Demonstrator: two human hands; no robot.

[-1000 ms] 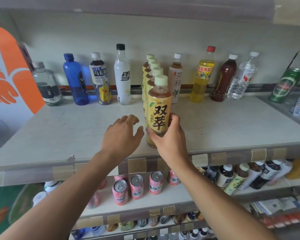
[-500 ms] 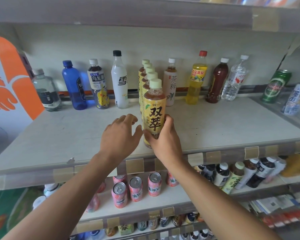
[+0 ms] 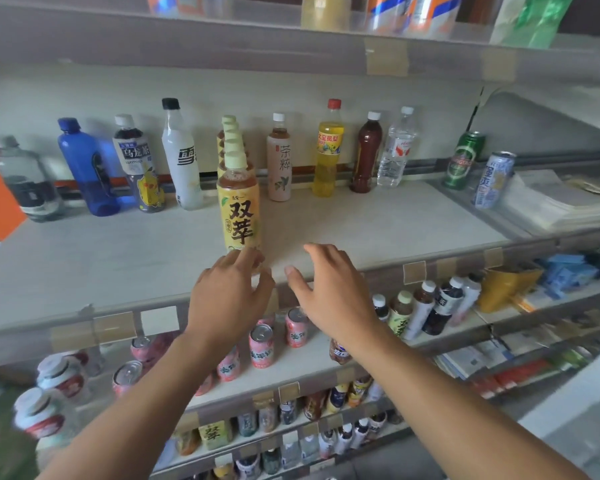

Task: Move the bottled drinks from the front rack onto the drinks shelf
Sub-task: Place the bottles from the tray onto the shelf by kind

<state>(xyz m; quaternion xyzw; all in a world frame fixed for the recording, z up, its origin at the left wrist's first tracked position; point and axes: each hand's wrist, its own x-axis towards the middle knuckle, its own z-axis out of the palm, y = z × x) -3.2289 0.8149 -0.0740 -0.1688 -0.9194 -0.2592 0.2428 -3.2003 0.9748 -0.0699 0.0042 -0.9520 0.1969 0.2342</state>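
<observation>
Bottle: yellow-labelled tea bottle stands upright on my drinks shelf, heading its row.
Left grip: open, fingertips at bottle's base.
Right grip: open, holding nothing.

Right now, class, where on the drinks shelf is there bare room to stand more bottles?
Bare shelf lies right of the yellow-label bottle, before the back row. More lies left of it, before the blue bottle. The back wall and the corner by the green can are crowded.

One head-worn wide-angle view, close in; it faces forward and slightly down at the shelf; both forearms reach in from below.
</observation>
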